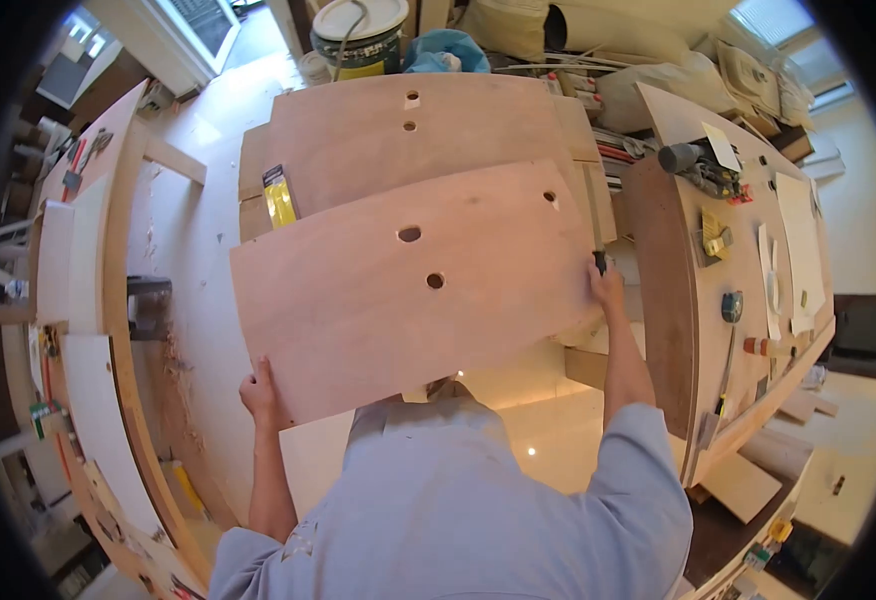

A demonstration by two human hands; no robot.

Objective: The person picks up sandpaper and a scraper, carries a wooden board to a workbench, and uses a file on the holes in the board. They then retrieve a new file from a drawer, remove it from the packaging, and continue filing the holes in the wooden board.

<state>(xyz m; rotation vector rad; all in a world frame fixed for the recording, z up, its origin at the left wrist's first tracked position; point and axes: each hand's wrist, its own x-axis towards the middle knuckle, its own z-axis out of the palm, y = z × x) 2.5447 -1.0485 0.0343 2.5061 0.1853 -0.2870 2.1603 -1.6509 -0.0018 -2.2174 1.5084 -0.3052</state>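
A thin plywood panel (358, 320) with three round holes lies tilted in front of me, over a second plywood panel (338, 130). My left hand (259, 393) grips its near left corner, thumb on top and fingers underneath. At the right edge, my right hand (608, 286) is closed against the panel. A small black object (599, 262), perhaps a tool handle, pokes out of that fist; the rest of it is hidden. On the rear panel, left of its middle, rests a yellow-and-black packet (278, 197).
A bench (673, 340) on my right carries a power tool (703, 165), a tape measure (732, 306) and a screwdriver (724, 385). To the left stands a wooden bench frame (118, 220). Behind the panels are a lidded bucket (358, 40) and a blue bag (448, 50). Shavings (180, 380) litter the floor.
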